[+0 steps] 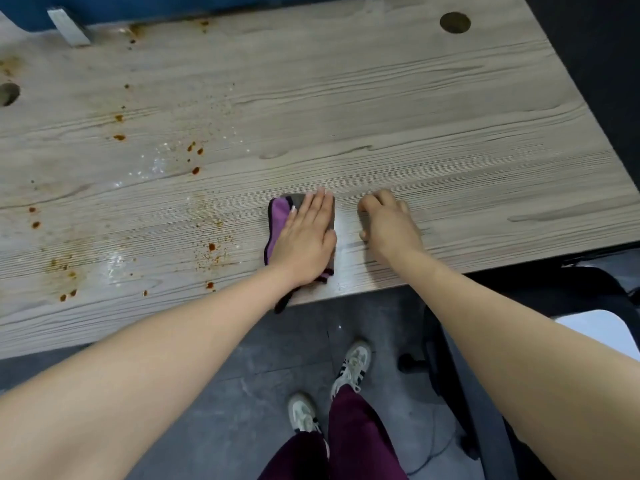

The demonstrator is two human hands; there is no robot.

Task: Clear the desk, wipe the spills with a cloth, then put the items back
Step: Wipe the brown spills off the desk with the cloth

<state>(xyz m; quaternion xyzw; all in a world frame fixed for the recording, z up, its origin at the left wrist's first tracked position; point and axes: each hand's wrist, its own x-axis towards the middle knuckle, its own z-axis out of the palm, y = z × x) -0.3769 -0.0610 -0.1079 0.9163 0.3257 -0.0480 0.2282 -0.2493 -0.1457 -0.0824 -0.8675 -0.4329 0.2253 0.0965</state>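
A folded purple and grey cloth (278, 220) lies near the front edge of the wooden desk (381, 109). My left hand (306, 233) presses flat on top of it, fingers together. One corner of the cloth hangs over the desk edge. My right hand (388, 220) rests on the bare desk just right of the cloth, fingers curled, holding nothing. Brown spill spots (195, 170) and whitish wet smears (157, 164) cover the left half of the desk.
Two round cable holes (454, 22) sit at the back right and at the far left edge (7, 94). A metal bracket (69, 27) stands at the back left against a blue partition. A black office chair (519, 341) is at the lower right.
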